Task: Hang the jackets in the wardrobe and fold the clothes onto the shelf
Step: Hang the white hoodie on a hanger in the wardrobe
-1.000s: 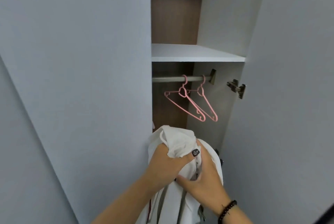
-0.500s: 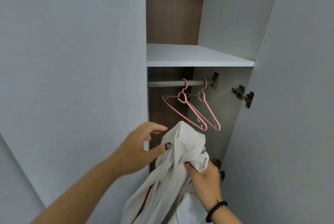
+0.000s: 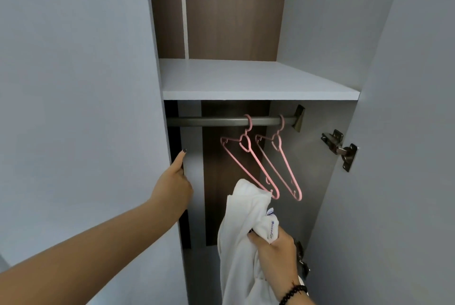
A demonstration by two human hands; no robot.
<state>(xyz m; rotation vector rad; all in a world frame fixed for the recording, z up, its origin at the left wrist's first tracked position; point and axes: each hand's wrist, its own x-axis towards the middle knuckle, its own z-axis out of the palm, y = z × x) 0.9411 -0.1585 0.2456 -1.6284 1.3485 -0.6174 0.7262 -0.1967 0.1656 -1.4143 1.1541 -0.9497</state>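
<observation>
Since half a second ago the left hand [image 3: 172, 186] has let go of the white jacket [image 3: 243, 235] and moved up and left to the edge of the left wardrobe door [image 3: 73, 120], where its thumb points upward along the edge; its fingers are hidden behind the door, so whether they curl round the edge cannot be told. Now the jacket hangs from the right hand [image 3: 275, 250] alone — that hand grips a bunched fold of the cloth, near a small label with blue lettering, fingers curled round it. A beaded bracelet [image 3: 293, 293] sits on that wrist. The garment's long axis runs roughly upright: one end stands above the right hand, reaching up to touch or overlap the lower tip of the left pink hanger [image 3: 246, 164], while the rest drops past the hand and out of the bottom of the view. It lies right of the left hand, well apart from it. Both hangers — the right pink hanger [image 3: 283, 164] beside the first — hang from the rail [image 3: 221, 121] under the white shelf [image 3: 246, 83]. A metal hinge [image 3: 342, 149] shows on the right door [image 3: 394, 156].
</observation>
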